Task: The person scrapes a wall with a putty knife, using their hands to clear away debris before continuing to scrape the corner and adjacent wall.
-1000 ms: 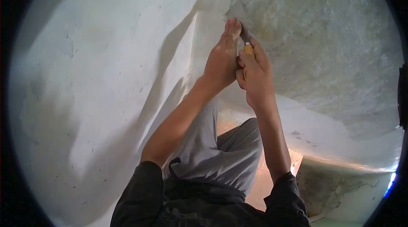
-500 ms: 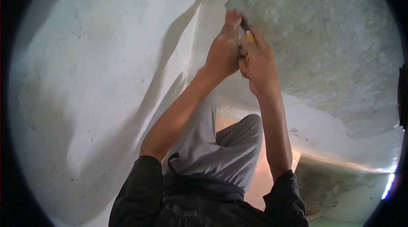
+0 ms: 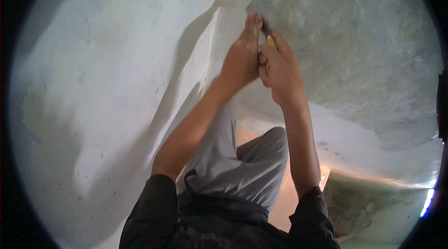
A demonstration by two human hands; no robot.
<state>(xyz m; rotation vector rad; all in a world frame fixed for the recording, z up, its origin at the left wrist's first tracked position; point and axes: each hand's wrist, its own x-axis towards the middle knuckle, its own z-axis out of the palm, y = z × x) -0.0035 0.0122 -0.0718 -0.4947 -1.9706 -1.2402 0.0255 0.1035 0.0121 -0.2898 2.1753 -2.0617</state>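
Observation:
My right hand (image 3: 282,65) grips the yellow handle of a putty knife (image 3: 258,5), fingers wrapped around it. Its grey blade lies against the wall ahead, at the edge of a rough grey-green patch. My left hand (image 3: 242,58) is beside it, with fingers stretched up and their tips pressing on the lower part of the blade. Part of the blade and the neck of the tool are hidden behind those fingers. Some motion blur softens both hands and the blade.
A pale wall (image 3: 107,72) with small pits stands to my left and meets the wall ahead (image 3: 345,53) in a corner. My bent legs in grey trousers (image 3: 219,155) are below. An orange-brown surface (image 3: 284,202) shows beside them, with a bright gap (image 3: 426,203) at far right.
Both hands and the putty knife have shifted slightly left and down along the wall. The grip on the handle and the left fingers on the blade look the same.

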